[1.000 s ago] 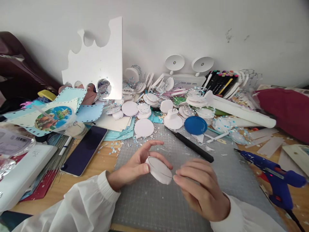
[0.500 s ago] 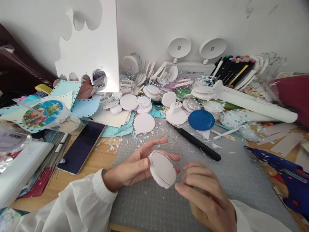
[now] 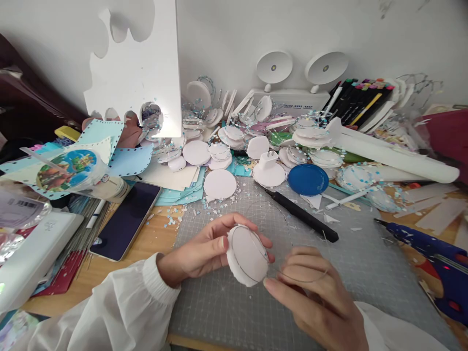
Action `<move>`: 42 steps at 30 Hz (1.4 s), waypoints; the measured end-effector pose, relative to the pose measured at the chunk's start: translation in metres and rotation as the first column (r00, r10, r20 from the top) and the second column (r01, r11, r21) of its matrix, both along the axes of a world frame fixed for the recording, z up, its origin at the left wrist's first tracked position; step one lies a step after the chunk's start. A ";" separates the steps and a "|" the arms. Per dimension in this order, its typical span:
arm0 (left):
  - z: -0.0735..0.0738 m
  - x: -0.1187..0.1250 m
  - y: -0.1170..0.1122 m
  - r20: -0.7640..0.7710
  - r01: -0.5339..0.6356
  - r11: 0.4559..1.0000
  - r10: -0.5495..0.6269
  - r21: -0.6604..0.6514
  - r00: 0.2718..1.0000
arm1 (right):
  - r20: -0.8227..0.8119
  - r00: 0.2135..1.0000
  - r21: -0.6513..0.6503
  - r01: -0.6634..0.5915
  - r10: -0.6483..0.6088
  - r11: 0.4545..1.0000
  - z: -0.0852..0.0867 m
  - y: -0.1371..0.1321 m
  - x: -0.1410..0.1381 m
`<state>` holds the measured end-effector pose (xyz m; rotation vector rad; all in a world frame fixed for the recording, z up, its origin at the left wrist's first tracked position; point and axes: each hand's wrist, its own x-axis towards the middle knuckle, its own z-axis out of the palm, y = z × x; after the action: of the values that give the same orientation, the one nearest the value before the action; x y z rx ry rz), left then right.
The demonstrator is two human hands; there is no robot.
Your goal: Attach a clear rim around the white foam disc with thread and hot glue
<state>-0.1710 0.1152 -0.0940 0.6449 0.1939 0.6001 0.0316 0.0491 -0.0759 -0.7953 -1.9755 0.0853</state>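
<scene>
Drawn lower since before, the right hand stretches a thin metal wire over the grey cutting mat.
At the mat's middle, the left hand clamps a round white foam disc on edge; the right hand's fingers pinch the wire running from its rim.

The white disc hides part of the left hand, and the glue gun runs off the right edge.

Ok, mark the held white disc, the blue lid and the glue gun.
white disc (image 3: 248,253), head view, its flat face.
blue lid (image 3: 308,179), head view, its centre.
glue gun (image 3: 433,247), head view, blue body.
</scene>
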 end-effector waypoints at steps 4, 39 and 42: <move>-0.001 0.001 0.000 -0.011 -0.004 1.000 0.004 0.006 1.000 | 0.016 1.000 0.006 -0.001 0.001 1.000 -0.001 -0.001 0.001; -0.003 0.003 0.001 -0.031 -0.001 1.000 0.002 0.028 1.000 | -0.045 0.999 -0.026 0.003 -0.004 1.000 0.008 0.001 -0.002; -0.004 0.004 0.001 -0.028 -0.006 1.000 0.006 0.021 1.000 | -0.031 0.999 -0.036 -0.026 0.024 0.999 0.005 -0.001 0.000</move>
<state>-0.1673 0.1164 -0.0978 0.6732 0.2162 0.5996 0.0311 0.0485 -0.0705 -0.7885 -1.9599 0.1479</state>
